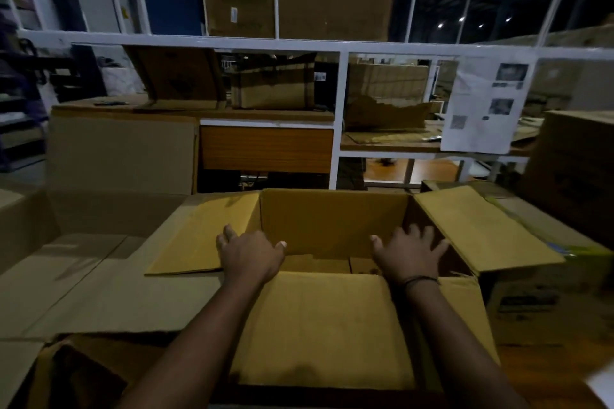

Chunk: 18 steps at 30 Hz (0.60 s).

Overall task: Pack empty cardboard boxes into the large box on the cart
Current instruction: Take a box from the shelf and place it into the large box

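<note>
An open yellow-brown cardboard box (332, 222) stands right in front of me with all its flaps spread out. My left hand (249, 254) lies at the box's left rim where the left flap (202, 236) folds out, fingers spread and fairly straight. At the right inner wall, beside the right flap (481, 226), my right hand (410, 252) rests with its fingers fanned. Neither hand curls round anything. The near flap (319, 325) hangs toward me. Deep inside the box I see smaller cardboard pieces (319, 264), partly hidden by my hands.
A large flattened or open carton (99, 276) lies to the left. A printed carton (538, 302) stands at the right. Behind is a white metal rack (342, 109) with brown boxes (299, 3) on its shelves and a paper sheet (485, 106) hanging from it.
</note>
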Tool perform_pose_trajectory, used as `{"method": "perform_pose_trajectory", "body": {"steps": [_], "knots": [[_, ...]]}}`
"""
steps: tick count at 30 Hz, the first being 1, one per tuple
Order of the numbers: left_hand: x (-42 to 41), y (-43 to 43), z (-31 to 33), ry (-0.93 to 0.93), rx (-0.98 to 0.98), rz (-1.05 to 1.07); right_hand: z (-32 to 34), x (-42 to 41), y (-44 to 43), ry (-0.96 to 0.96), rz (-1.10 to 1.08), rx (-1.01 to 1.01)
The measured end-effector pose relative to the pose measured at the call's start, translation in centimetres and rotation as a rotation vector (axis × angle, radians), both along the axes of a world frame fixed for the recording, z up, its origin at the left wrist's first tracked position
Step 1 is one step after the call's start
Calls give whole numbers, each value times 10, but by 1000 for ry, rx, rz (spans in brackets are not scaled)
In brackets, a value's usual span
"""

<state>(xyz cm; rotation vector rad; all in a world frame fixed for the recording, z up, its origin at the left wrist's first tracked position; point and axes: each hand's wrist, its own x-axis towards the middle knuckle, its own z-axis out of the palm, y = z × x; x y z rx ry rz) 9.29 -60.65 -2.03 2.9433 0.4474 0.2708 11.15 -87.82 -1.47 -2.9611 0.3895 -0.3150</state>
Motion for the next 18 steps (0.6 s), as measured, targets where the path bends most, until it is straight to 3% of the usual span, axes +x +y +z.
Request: {"method": "perform_pose_trajectory", "body": {"steps": [4,10,14,18], "knots": [[4,2,-6,-8,21,-1,10,5,-36,59,-215,27],[2,2,-5,-30,-8,4,12,13,-40,141,-213,-19],[-1,2,-7,-41,-14,10,6,5,-44,48,-144,6],[-3,1,-9,-111,-30,18,-11,-31,-7,-157,101,56]]}}
